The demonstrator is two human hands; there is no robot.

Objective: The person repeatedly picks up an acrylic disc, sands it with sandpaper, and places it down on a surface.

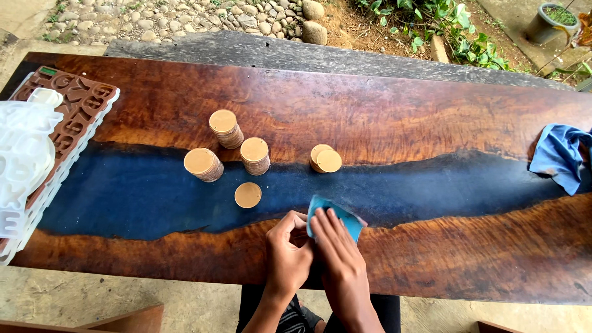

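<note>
Two hands at the near edge of a glossy wood table (382, 117) with a dark blue centre band

The right hand (338, 256) lies flat, fingers pressing a small teal pad (345, 217); the left hand (287, 253) curls beside it, touching its edge. Stacks of round wooden discs (226, 128) stand at eleven o'clock, a crumpled blue cloth (558, 154) at two o'clock

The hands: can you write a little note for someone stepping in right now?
Left hand: fingers curled, resting at the table's near edge, touching the blue pad.
Right hand: flat on the pad, pressing it down.
Discs: three stacks, a low pile, one single lying flat on the blue strip.
Whether a disc lies under the pad cannot be seen.
Blue cloth at the right end.
</note>
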